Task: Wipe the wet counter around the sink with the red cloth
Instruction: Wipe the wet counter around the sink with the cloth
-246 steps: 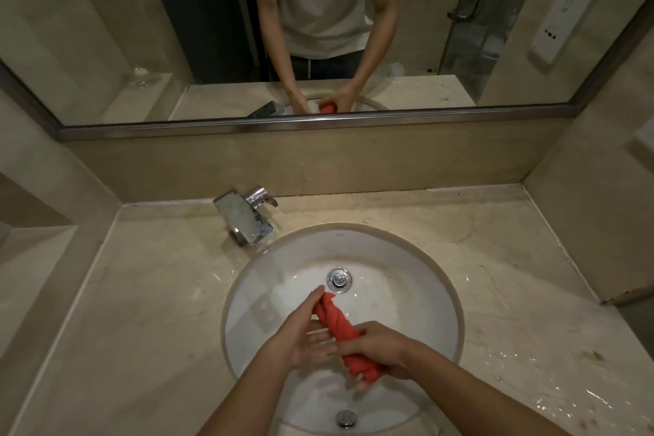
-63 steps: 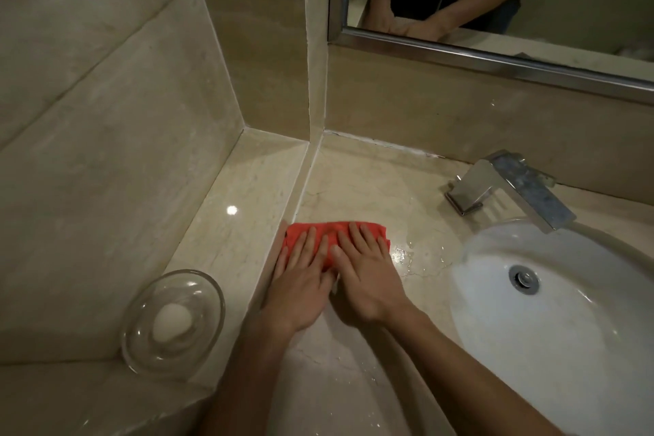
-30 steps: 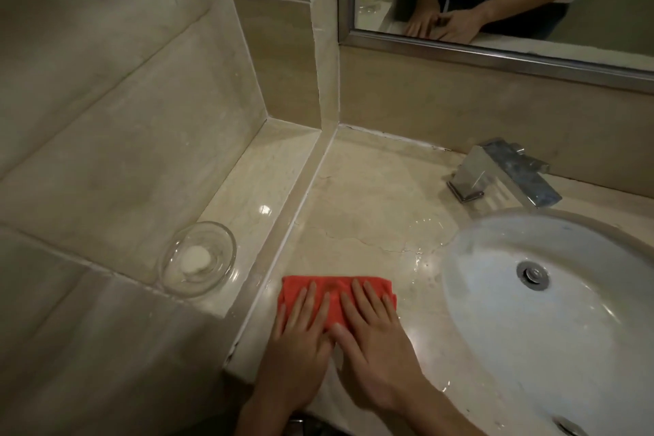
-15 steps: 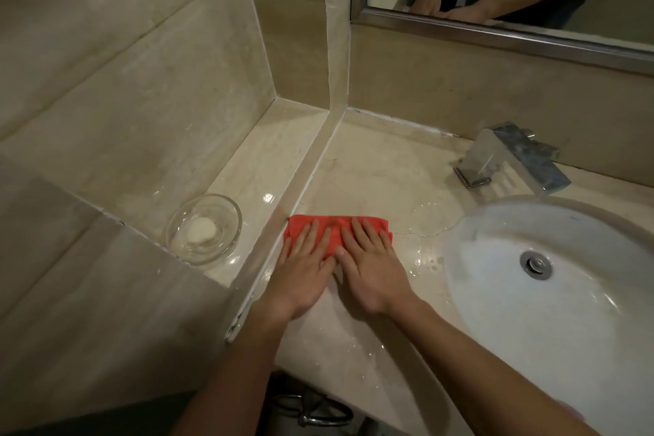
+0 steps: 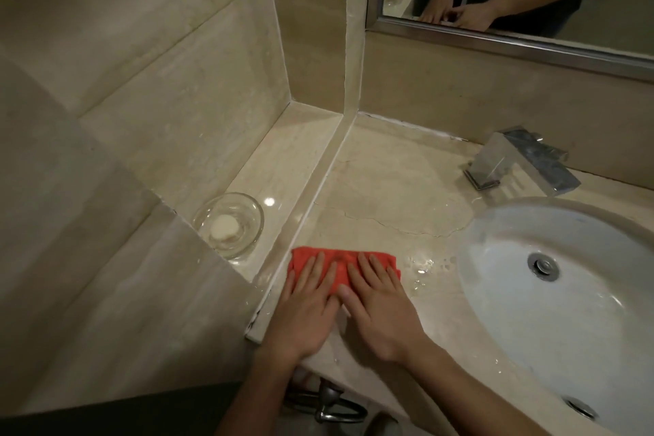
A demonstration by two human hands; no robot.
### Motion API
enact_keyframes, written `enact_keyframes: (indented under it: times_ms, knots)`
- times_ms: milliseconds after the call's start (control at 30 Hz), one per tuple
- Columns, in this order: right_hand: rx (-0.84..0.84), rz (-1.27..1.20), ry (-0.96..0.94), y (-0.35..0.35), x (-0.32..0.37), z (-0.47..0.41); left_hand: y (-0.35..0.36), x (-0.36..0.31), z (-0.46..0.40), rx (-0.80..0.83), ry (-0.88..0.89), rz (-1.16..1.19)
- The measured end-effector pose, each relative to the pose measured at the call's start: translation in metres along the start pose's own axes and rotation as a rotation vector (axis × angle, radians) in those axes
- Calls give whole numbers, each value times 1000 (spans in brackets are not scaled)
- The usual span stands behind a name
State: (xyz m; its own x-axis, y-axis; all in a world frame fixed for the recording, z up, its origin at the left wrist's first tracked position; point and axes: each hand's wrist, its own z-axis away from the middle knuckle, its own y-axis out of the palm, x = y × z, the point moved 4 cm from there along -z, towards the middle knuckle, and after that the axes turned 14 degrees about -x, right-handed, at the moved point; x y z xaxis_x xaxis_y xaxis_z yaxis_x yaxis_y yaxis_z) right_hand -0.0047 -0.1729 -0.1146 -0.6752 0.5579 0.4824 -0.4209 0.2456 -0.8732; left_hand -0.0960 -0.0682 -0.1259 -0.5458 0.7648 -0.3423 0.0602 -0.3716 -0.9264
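Head view, hands: left hand (image 5: 304, 311) and right hand (image 5: 380, 308) lie flat side by side, fingers straight, thumbs nearly touching.
Cloth: folded red cloth (image 5: 341, 264) pressed under both sets of fingertips on the wet beige marble counter (image 5: 385, 195).
Right of hands: white oval sink (image 5: 531, 294).
Left of hands: clear glass soap dish (image 5: 229, 225).

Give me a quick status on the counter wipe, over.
Left hand and right hand flat, fingers straight, pressing red cloth on counter. Cloth left of sink, beside the ledge step. Droplets between cloth and sink. Nothing in the way.
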Motion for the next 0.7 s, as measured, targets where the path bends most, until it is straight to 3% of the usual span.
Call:
enact_keyframes:
  times_ms: [233, 433, 567, 700]
  knots:
    - [-71, -73, 120, 5, 10, -45, -19, 7, -76, -22, 109, -167]
    - [-28, -234, 100, 12, 22, -6, -11, 20, -1, -41, 19, -27]
    - [43, -170, 1, 27, 40, 41, -12, 23, 65, 9, -69, -13]
    - [59, -152, -10, 29, 44, 52, -11, 23, 71, 15, -98, -28]
